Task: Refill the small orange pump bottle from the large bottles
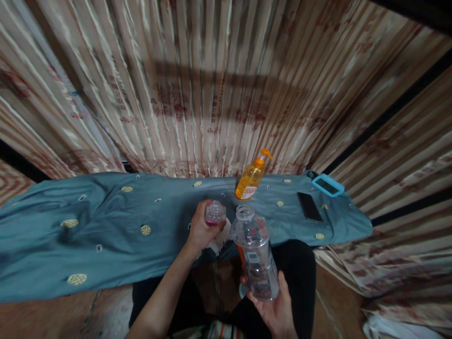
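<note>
My left hand [202, 229] is wrapped round a small clear bottle [215, 212], its uncapped neck upward and some pink showing low inside. Beside it, my right hand [273, 306] grips the lower end of a large clear plastic bottle [256, 245]. That bottle has no cap and leans with its mouth up and away from me; an orange patch and a white label show on its side. The two bottles are apart. White crumpled material [219, 242] lies just below my left hand, partly hidden. Beyond the large bottle stands an orange pump bottle [250, 181] with yellow-orange liquid.
A blue-green patterned cloth [116, 235] covers the long surface before me. To the right lie a black phone [310, 207] and a light-blue-framed device [328, 185]. Pleated curtains [197, 94] hang close behind, with dark poles [391, 113] at the right.
</note>
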`<state>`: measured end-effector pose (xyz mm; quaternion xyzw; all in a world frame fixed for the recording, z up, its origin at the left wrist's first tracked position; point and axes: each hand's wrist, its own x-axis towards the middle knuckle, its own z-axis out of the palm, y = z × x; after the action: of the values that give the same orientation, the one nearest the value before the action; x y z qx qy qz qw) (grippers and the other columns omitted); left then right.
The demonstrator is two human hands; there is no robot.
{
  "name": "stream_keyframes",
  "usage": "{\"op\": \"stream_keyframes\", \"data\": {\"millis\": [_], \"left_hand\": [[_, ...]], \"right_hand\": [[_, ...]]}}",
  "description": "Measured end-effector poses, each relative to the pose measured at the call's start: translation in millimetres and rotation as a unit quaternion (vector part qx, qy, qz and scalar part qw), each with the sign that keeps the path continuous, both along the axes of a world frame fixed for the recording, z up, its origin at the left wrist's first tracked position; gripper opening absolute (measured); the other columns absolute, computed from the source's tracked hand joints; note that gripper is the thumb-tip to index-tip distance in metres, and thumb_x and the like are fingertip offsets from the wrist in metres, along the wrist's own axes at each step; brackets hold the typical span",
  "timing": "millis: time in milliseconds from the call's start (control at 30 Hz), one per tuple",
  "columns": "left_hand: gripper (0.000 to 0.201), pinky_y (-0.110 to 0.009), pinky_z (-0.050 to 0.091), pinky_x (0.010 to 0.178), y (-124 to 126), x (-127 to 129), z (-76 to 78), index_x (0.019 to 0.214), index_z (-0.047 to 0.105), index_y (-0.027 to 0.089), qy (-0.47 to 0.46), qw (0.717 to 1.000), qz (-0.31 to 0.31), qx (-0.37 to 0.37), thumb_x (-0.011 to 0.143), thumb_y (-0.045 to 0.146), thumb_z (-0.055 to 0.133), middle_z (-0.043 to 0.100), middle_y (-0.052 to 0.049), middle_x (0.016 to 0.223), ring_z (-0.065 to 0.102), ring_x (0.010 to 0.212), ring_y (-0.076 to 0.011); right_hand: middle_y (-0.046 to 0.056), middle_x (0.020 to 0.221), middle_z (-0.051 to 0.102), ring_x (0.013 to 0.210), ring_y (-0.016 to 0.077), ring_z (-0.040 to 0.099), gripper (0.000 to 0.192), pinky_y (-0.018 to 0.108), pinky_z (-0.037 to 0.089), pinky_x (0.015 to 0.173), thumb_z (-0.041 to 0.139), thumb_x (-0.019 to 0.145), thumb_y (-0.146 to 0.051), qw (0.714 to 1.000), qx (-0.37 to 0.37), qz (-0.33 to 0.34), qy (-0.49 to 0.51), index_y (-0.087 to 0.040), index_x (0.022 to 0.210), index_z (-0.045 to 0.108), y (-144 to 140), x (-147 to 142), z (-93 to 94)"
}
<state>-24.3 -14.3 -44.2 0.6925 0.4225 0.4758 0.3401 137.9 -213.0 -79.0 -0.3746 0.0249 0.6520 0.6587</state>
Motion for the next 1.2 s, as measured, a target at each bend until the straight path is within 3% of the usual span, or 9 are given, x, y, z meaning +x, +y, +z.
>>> {"op": "stream_keyframes", "data": {"millis": [167, 500, 733, 867, 1000, 1200], "left_hand": [[0.058, -0.04, 0.05, 0.096, 5, -7, 0.4, 0.115, 0.051, 0.021, 0.0, 0.999, -0.047, -0.014, 0.064, 0.035, 0.075, 0.064, -0.008, 0.113, 0.063, 0.105, -0.0251], [0.058, -0.041, 0.052, 0.093, 6, -10, -2.1, 0.116, 0.053, 0.02, 0.003, 0.998, -0.058, -0.009, 0.068, 0.044, 0.076, 0.065, -0.008, 0.111, 0.064, 0.105, -0.0267], [0.058, -0.04, 0.051, 0.098, 5, -11, -1.4, 0.119, 0.051, 0.021, 0.015, 0.997, -0.073, 0.004, 0.069, 0.036, 0.075, 0.064, -0.008, 0.116, 0.063, 0.11, -0.0265], [0.058, -0.039, 0.052, 0.096, 5, -12, -3.2, 0.121, 0.05, 0.021, 0.019, 0.996, -0.089, 0.019, 0.068, 0.03, 0.073, 0.062, -0.008, 0.116, 0.063, 0.109, -0.0258], [0.06, -0.041, 0.052, 0.097, 6, -14, -4.7, 0.122, 0.049, 0.021, 0.025, 0.995, -0.1, 0.013, 0.067, 0.03, 0.073, 0.061, -0.009, 0.118, 0.062, 0.111, -0.0271], [0.058, -0.04, 0.053, 0.094, 5, -15, -1.9, 0.12, 0.049, 0.021, 0.033, 0.993, -0.111, -0.003, 0.067, 0.025, 0.073, 0.061, -0.008, 0.116, 0.062, 0.108, -0.0258]], "right_hand": [[0.008, 0.093, 0.079, 0.075, 0.0278, 0.075, 0.049, 0.031, 0.055, 0.055, 0.086, 0.054, -0.059, 1.0, 0.003, -0.014, -0.007, -0.026, 0.09, 0.078, 4, -6, 1.0], [0.007, 0.092, 0.079, 0.075, 0.0281, 0.075, 0.046, 0.031, 0.055, 0.055, 0.086, 0.056, -0.059, 0.999, 0.002, -0.021, -0.037, -0.029, 0.09, 0.078, 8, -10, 1.3], [0.01, 0.089, 0.078, 0.072, 0.0271, 0.075, 0.05, 0.03, 0.054, 0.054, 0.08, 0.062, -0.063, 0.997, 0.006, -0.032, -0.076, -0.024, 0.093, 0.078, 9, -8, 0.7], [0.011, 0.094, 0.078, 0.073, 0.0248, 0.073, 0.05, 0.031, 0.053, 0.055, 0.071, 0.074, -0.062, 0.994, 0.019, -0.041, -0.102, -0.024, 0.105, 0.074, 8, -6, -6.8], [0.013, 0.093, 0.077, 0.073, 0.0262, 0.072, 0.055, 0.032, 0.051, 0.052, 0.071, 0.073, -0.064, 0.991, 0.03, -0.041, -0.125, -0.023, 0.109, 0.072, 8, -5, -12.5], [0.012, 0.096, 0.077, 0.075, 0.0286, 0.072, 0.055, 0.036, 0.054, 0.053, 0.075, 0.069, -0.061, 0.986, 0.026, -0.06, -0.152, -0.026, 0.111, 0.071, 4, -3, -0.2]]}}
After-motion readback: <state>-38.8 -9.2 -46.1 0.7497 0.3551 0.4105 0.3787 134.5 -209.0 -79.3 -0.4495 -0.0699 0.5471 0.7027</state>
